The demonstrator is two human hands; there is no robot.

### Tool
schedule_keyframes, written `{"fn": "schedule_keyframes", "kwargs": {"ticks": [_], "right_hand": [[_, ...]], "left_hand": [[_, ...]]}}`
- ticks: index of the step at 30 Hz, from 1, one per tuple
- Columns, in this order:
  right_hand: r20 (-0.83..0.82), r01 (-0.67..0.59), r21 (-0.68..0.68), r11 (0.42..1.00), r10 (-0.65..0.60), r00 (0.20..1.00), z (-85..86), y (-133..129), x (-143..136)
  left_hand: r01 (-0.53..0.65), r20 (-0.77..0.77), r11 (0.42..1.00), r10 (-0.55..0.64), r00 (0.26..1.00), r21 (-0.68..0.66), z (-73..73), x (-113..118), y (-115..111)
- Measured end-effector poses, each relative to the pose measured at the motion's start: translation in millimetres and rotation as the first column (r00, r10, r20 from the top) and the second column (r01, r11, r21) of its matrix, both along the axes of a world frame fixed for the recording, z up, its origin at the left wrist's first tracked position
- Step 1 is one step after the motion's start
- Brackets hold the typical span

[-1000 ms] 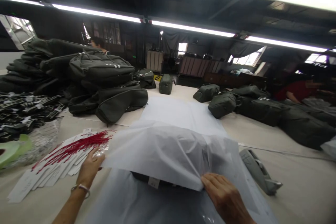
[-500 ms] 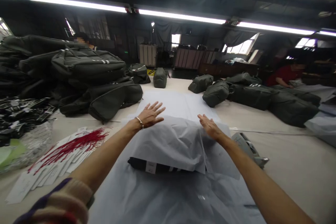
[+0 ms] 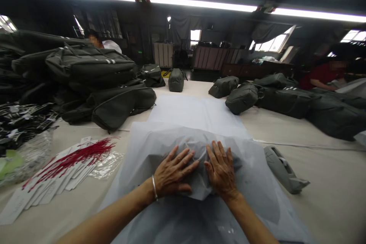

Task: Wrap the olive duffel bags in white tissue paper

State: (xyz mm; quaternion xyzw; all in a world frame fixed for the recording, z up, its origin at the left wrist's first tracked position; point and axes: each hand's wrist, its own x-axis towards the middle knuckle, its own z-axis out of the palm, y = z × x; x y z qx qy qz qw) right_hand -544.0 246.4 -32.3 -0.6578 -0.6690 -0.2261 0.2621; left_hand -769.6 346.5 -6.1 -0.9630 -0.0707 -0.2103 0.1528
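Note:
My left hand (image 3: 175, 171), with a bracelet at the wrist, lies spread on a thin translucent white sheet (image 3: 137, 141) over a dark bulky item. Beside it on the right, my right hand (image 3: 221, 169) rests on the same sheet with its fingers extended. Neither hand grips anything. The item's outline shows only dimly through the sheet. More white sheets (image 3: 197, 112) lie flat on the table beyond. A grey tape-dispenser-like tool (image 3: 284, 169) is to the right of the hands.
Dark bags (image 3: 97, 68) are piled at the left, and more bags (image 3: 286, 99) lie at the right. White tags with red strings (image 3: 71, 164) fan out at the left near clear plastic (image 3: 107, 164). A person in red (image 3: 323, 74) is at the far right.
Both hands have come down and closer together onto the covered item. The sheet now covers the dark edge and label that showed before. The view has shifted slightly.

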Motion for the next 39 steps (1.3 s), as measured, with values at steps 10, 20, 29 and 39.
{"fn": "schedule_keyframes", "kwargs": {"ticks": [10, 20, 29, 39], "right_hand": [[-0.026, -0.087, 0.002, 0.996, 0.087, 0.996, -3.3, -2.0, 3.5], [0.01, -0.153, -0.049, 0.987, 0.154, 0.988, -8.4, -16.6, 0.5], [-0.009, -0.092, -0.134, 0.987, 0.092, 0.996, 0.2, -15.9, -5.1], [-0.831, -0.267, -0.373, 0.889, -0.192, 0.522, -91.3, -274.3, -27.3]], "left_hand": [[-0.011, -0.003, 0.999, 0.012, 1.0, 0.034, -9.9, 1.4, -6.1], [-0.067, 0.042, 0.998, 0.068, 0.997, -0.016, -25.5, 0.3, -23.9], [0.056, 0.044, 0.983, -0.049, 0.998, -0.172, -35.8, -15.7, -33.0], [-0.269, -0.469, -0.442, 0.441, 0.765, -0.856, -173.9, -198.5, -250.8]]}}
